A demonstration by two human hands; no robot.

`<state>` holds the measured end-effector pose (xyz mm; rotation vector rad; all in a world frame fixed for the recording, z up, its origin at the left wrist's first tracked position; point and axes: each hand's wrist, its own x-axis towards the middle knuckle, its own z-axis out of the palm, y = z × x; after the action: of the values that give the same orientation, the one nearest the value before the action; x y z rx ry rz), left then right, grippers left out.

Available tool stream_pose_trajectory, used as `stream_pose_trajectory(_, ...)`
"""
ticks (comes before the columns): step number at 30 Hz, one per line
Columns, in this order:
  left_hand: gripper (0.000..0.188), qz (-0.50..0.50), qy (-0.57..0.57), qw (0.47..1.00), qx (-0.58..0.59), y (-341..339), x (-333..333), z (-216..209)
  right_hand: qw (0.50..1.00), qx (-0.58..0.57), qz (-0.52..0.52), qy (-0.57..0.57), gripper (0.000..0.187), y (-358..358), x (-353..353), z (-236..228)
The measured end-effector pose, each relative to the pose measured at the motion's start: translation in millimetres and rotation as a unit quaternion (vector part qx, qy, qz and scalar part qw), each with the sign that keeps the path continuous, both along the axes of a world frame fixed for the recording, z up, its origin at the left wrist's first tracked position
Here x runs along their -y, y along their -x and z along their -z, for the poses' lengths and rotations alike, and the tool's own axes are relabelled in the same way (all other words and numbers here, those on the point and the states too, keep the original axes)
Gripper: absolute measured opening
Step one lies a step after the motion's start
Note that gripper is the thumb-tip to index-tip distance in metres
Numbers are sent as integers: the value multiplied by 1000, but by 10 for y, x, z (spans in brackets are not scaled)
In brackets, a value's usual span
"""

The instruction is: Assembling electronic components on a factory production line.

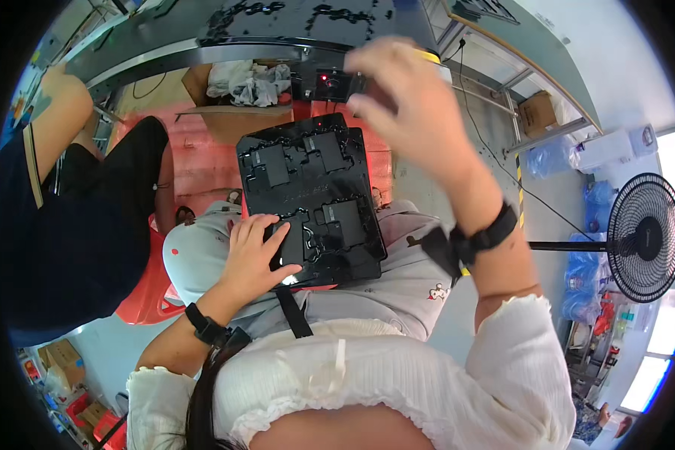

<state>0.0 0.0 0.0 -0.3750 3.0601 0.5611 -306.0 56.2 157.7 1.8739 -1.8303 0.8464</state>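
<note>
I record the black tray [256,201] over the person's lap, within easy reach of both hands; its support underneath is hidden. Its recesses hold flat dark pieces [324,152] — presumably to keep them separated. The left hand [251,257] rests at its lower left, fingers spread, probably steadying it. The right hand [414,101] — blurred, thumb and fingers apart — is raised near the black worktable [405,21].

Factory-type workshop — floor level.
Long black metal-edged bench [150,39], open brown cardboard box [247,126], black round-caged fan [647,236] — dark-clothed co-worker [82,259] seated alongside.
</note>
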Motion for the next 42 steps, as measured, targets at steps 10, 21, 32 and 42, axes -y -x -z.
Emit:
stream_pose_trajectory(10, 88, -123, -188, 963, -147, 115, 120, 392, 966, -136, 68, -210, 34, 137, 175, 102)
stream_pose_trajectory(21, 57, 9, -13, 997, -73, 160, 46, 39, 950, 232, 191, -87, 27, -425, -709, -676)
stream_pose_trajectory(32, 57, -34, 1, 984, -174, 196, -30, 135, 867, 380, 310, -83, 15, -609, -2016, -1160)
stream_pose_trajectory(42, 39, -31, -30, 980, -196, 253, -151, 125, 898, 179, 291, -277, 21, -1083, -1598, -528)
